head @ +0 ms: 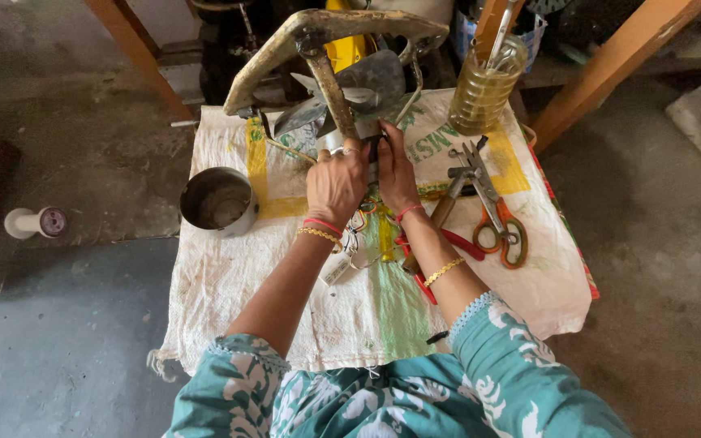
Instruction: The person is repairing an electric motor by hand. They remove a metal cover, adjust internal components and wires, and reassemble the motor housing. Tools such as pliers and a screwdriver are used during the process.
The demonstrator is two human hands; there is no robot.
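My left hand (336,180) and my right hand (395,166) press close together on a small dark part at the foot of a rusty metal frame (330,81) that stands on a white woven sack (367,308). Grey metal fan blades (371,79) sit inside the frame. Both hands curl around the part; what exactly the fingers grip is hidden. Thin wires (356,235) trail from under my wrists. Both wrists wear red and gold bangles.
A dented metal cup (219,200) stands left on the sack. Orange-handled scissors (503,227), pliers (456,191) and a red-handled tool (458,242) lie to the right. A jar of yellow liquid (484,85) stands behind. A white spool (36,221) lies on the floor; wooden legs (610,65) flank.
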